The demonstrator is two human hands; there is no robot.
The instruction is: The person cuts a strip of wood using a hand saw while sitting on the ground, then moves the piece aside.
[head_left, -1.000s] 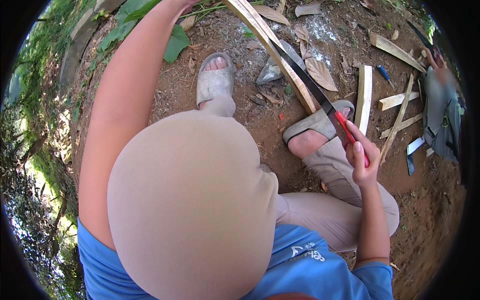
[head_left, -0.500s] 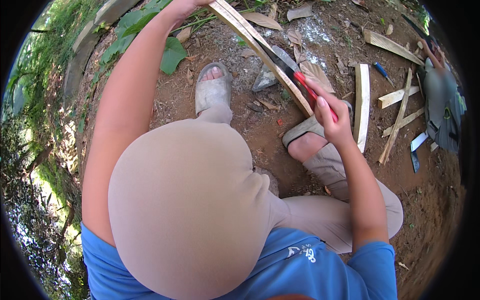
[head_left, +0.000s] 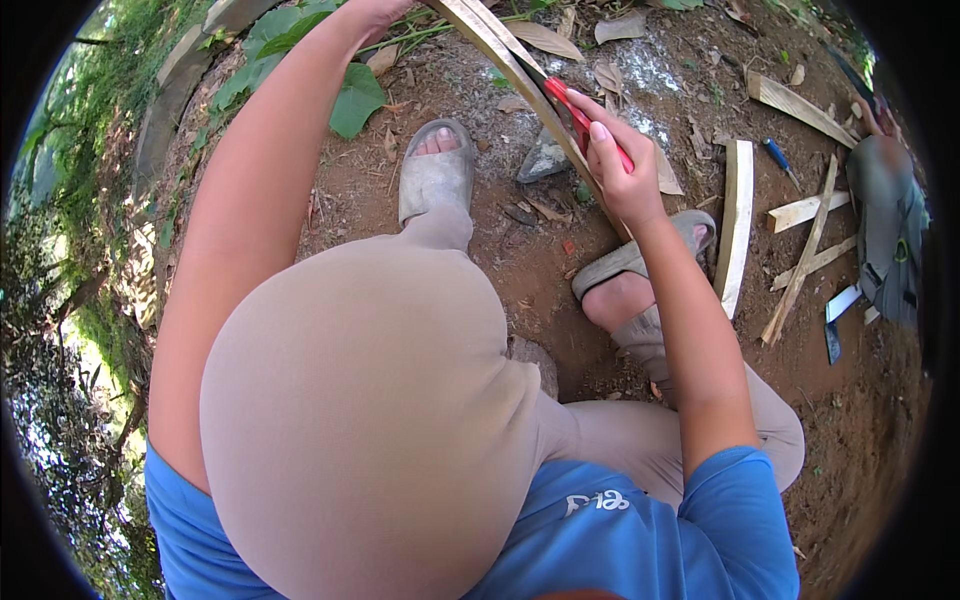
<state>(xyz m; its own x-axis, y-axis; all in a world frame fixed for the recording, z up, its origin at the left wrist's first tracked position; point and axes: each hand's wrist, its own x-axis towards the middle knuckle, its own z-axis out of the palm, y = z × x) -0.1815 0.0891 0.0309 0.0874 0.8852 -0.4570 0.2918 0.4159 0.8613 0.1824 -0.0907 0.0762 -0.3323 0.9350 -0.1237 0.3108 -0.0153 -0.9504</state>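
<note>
A long pale wooden strip (head_left: 490,40) slants from the top edge down toward my right foot. At its upper end is my left hand (head_left: 383,8), closed round it, though the frame's edge cuts off most of the fingers. My right hand (head_left: 628,180) is wrapped round the red handle of a bladed tool (head_left: 566,108). The tool's dark blade lies along the strip, pointing up toward my left hand; whether it is a saw or a knife I cannot tell. A grey wedge-shaped piece (head_left: 543,160) lies on the soil behind the strip.
Right of my sandalled foot (head_left: 620,262) lie a squared wooden piece (head_left: 737,225), a blue-handled screwdriver (head_left: 777,156), crossed wooden sticks (head_left: 805,250) and a white-and-blue object (head_left: 840,304). A blurred grey form (head_left: 888,240), perhaps another person, is at the far right. Leaves (head_left: 357,100) lie ahead.
My right hand and the red-handled tool have moved up and left along the strip, toward my left hand. Less of the dark blade shows now.
</note>
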